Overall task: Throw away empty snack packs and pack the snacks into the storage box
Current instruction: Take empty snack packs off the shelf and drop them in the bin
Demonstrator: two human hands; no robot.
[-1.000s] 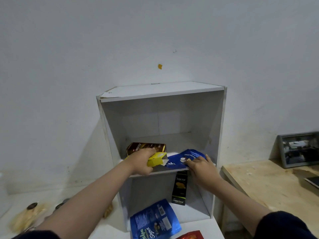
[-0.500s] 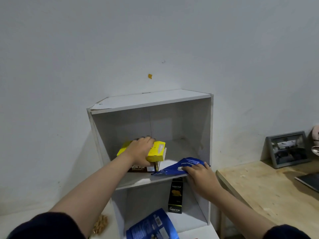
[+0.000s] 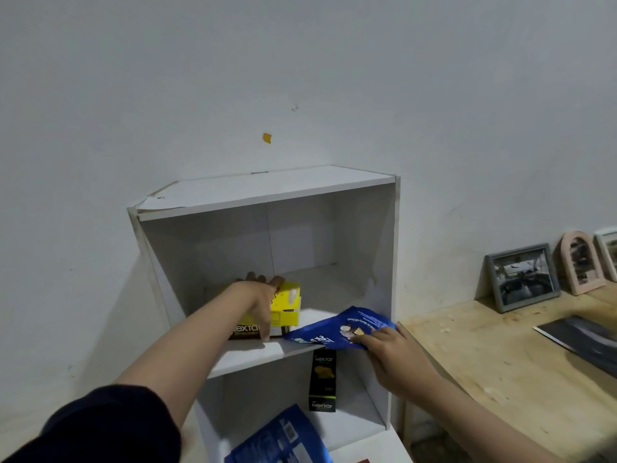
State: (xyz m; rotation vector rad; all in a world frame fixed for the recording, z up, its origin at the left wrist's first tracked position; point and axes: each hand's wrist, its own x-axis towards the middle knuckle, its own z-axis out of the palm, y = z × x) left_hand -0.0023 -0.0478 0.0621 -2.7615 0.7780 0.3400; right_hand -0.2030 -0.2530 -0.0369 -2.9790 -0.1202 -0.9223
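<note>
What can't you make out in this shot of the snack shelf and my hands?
- Brown Nextar box, head view: mostly hidden by left hand and yellow box.
- Lower blue pouch: cut off by bottom edge.
- Blue pouch under right hand: print blurred.

Upper shelf (image 3: 253, 357) rear right free

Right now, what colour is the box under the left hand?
Yellow box, seen in the head view, held by the left hand.
</note>
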